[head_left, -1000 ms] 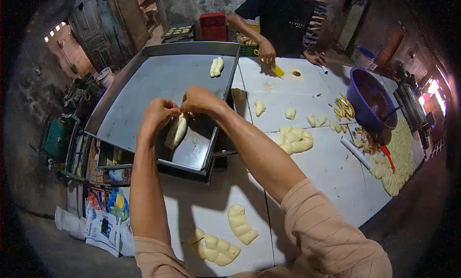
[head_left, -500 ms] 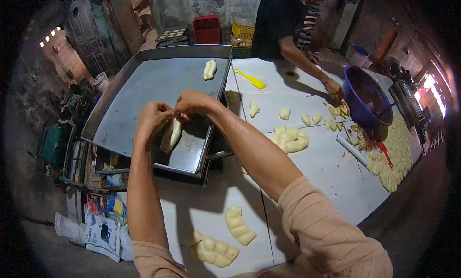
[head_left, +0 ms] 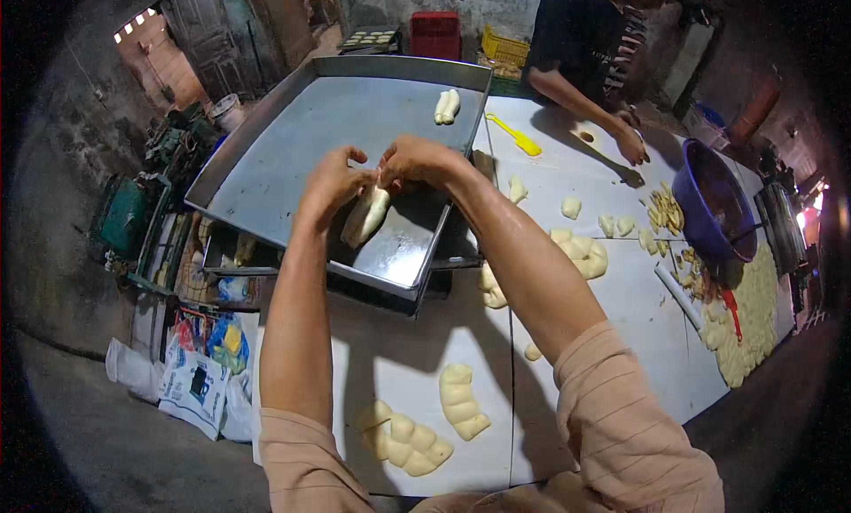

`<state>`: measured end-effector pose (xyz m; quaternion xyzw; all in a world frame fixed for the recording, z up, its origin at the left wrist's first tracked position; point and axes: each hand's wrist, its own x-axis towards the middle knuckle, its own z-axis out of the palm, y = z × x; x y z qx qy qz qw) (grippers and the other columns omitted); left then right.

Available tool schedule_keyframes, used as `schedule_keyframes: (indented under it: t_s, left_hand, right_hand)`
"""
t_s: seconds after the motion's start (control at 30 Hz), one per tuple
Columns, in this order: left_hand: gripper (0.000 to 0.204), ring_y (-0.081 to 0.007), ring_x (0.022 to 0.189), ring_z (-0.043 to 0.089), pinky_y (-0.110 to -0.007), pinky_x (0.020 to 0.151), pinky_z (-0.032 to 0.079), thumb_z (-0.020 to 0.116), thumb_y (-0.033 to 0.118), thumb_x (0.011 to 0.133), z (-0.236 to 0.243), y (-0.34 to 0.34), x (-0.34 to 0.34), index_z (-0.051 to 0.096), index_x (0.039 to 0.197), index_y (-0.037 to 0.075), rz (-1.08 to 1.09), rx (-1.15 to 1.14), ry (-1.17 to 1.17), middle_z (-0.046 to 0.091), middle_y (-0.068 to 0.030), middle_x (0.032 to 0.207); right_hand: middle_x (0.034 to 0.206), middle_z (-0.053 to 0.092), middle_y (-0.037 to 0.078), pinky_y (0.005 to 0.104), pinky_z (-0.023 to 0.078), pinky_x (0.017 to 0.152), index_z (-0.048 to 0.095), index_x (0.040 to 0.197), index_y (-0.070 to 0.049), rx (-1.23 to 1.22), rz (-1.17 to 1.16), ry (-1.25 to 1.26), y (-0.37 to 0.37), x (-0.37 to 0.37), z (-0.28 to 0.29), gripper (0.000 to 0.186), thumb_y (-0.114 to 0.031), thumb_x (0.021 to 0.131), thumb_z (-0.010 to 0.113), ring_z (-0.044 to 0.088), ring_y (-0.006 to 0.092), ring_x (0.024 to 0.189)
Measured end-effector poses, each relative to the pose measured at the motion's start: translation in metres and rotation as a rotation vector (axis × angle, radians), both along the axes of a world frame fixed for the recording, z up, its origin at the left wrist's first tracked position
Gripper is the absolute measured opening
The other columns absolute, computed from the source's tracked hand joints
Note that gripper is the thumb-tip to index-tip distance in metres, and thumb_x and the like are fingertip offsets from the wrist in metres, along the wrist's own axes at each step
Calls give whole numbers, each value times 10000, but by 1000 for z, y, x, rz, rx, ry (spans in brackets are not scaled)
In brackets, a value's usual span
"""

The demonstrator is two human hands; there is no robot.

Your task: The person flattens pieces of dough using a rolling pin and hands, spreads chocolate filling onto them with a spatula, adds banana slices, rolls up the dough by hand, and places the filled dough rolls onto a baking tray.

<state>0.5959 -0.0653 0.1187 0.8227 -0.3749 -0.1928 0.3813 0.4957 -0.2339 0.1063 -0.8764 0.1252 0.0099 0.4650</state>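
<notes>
My left hand (head_left: 334,187) and my right hand (head_left: 415,163) meet over the near part of a large metal tray (head_left: 301,132). Between them, a long pale piece of dough (head_left: 367,217) is pinched at its far end, its near end pointing toward me. The left hand's thumb and forefinger curl at its top, beside the right fingertips. My right fingers partly hide the grip. Near the tray's far right corner lies a double-lobed shaped dough piece (head_left: 447,107), apart from both hands.
Scored dough slabs (head_left: 408,444) and small dough lumps (head_left: 571,208) lie on the white table (head_left: 612,327). A yellow spatula (head_left: 514,136), a purple basin (head_left: 709,203), a white rod (head_left: 677,295) and a dough sheet (head_left: 753,327) are rightward. Across the table works another person (head_left: 576,52).
My view has shifted, so the scene sits further right. My hands stay together at the dough, its near end turned slightly. The other person's hand has left the pile of pale strips beside the basin.
</notes>
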Motion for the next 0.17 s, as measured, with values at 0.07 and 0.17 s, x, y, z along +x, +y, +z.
schedule_keyframes:
  t_s: [0.07, 0.17]
  left_hand:
    - [540, -212, 859, 688, -348, 746, 548, 824, 218, 812, -3, -1, 2, 632, 1274, 14, 5, 7, -1, 724, -171, 990]
    - [559, -241, 956, 694, -390, 826, 557, 822, 261, 832, -2, -1, 2, 631, 1318, 64, -8, 44, -71, 729, -190, 1093]
  right_hand:
    - [709, 689, 40, 275, 426, 525, 748, 907, -8, 82, -4, -26, -1, 0, -4, 214, -125, 728, 758, 607, 135, 602]
    - [774, 713, 84, 327, 475, 561, 631, 1244, 17, 51, -136, -35, 10, -5, 5, 517, -95, 746, 717, 617, 170, 609]
